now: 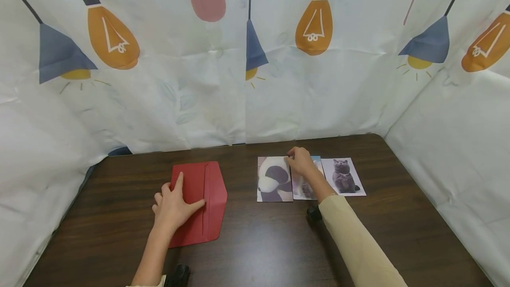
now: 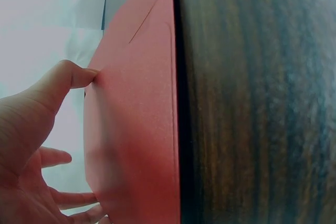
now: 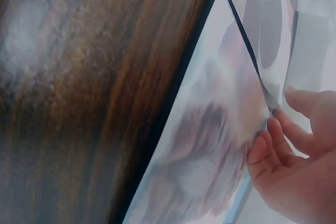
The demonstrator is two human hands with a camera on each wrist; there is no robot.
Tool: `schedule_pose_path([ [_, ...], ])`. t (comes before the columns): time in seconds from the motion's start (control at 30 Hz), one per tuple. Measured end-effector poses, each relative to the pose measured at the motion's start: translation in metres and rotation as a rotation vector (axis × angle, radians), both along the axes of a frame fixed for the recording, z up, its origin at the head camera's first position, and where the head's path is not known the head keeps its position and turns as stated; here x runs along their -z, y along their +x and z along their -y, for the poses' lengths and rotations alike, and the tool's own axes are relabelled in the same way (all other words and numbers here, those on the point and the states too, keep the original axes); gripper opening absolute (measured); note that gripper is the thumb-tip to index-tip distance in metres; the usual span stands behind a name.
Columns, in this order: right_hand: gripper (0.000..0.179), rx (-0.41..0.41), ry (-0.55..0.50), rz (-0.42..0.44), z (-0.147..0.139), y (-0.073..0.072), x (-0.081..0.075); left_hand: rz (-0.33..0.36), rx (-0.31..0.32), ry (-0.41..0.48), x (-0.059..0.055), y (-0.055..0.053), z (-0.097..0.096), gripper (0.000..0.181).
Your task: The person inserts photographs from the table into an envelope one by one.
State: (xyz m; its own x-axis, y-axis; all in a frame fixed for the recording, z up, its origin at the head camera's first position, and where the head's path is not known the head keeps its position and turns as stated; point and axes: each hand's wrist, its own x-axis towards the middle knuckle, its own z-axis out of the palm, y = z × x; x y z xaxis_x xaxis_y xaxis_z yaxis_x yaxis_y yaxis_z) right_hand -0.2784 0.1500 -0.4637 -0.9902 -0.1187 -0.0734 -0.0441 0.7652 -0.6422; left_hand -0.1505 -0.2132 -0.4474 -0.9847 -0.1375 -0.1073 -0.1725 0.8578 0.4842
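On the left of the table lies a red envelope (image 1: pixel 215 216) with its flap spread out to the right. My left hand (image 1: pixel 172 205) rests on it with fingers spread, the thumb (image 2: pixel 79 77) touching it near the flap fold. To the right, three picture cards form a row. The left card (image 1: pixel 274 185) shows a white and dark animal; my right hand (image 1: pixel 303 164) pinches its upper right corner between thumb and fingertips (image 3: pixel 274 124). Partly hidden under that hand is the middle card (image 1: pixel 302 188). A grey cat fills the right card (image 1: pixel 343 178).
Everything lies on a dark wood-grain table (image 1: pixel 255 242). White curtain cloth (image 1: pixel 207 87) printed with lamps and bulbs hangs behind its back edge, and more white cloth (image 1: pixel 458 145) falls along the right side.
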Motion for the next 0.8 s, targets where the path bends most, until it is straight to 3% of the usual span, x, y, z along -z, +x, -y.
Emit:
schedule_pose_path([
  [0.33,0.028,-0.013,0.02,0.021,-0.0014,-0.0066,-0.0006,-0.008,0.013,-0.009,-0.0027,-0.0015,-0.0022,0.108],
  [0.8,0.016,0.038,-0.081,-0.009,0.0001,-0.0047,-0.0004,-0.031,0.029,-0.029,-0.0053,-0.0042,-0.0093,0.105],
])
